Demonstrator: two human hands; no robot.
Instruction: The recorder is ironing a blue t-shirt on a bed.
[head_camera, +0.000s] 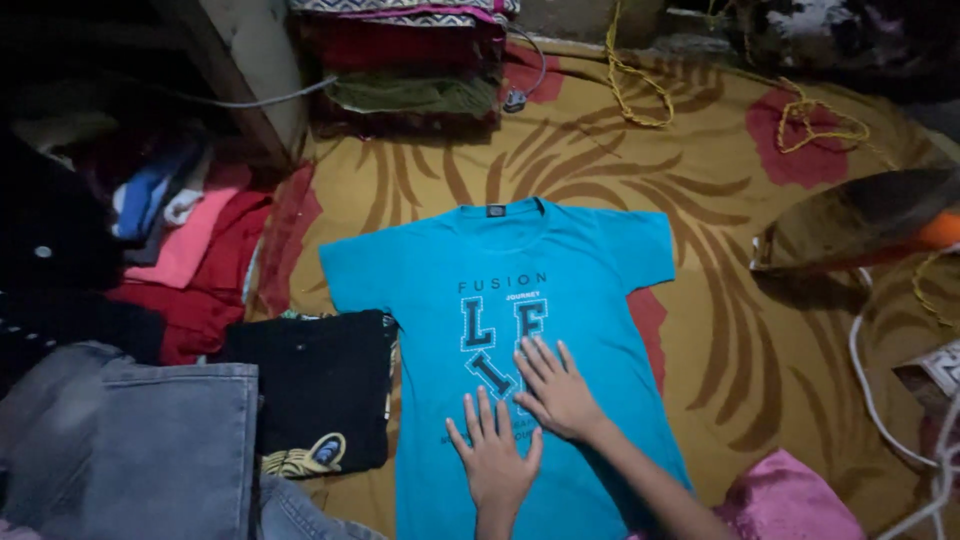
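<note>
A turquoise short-sleeved T-shirt (590, 260) with dark printed lettering lies flat, front up, on a mustard and red patterned cloth (480, 170). My left hand (493, 452) rests palm down on the shirt's lower middle, fingers apart. Just to its right and slightly higher, my right hand (556, 388) also presses flat on the print. Neither hand holds anything.
A clothes iron (860, 220) stands at the right, its white cord (870, 390) trailing down. A folded black garment (310, 385) and grey jeans (150, 450) lie left of the shirt. Mixed clothes (190, 240) pile at far left, folded fabrics (410, 70) at the back, pink cloth (790, 500) at bottom right.
</note>
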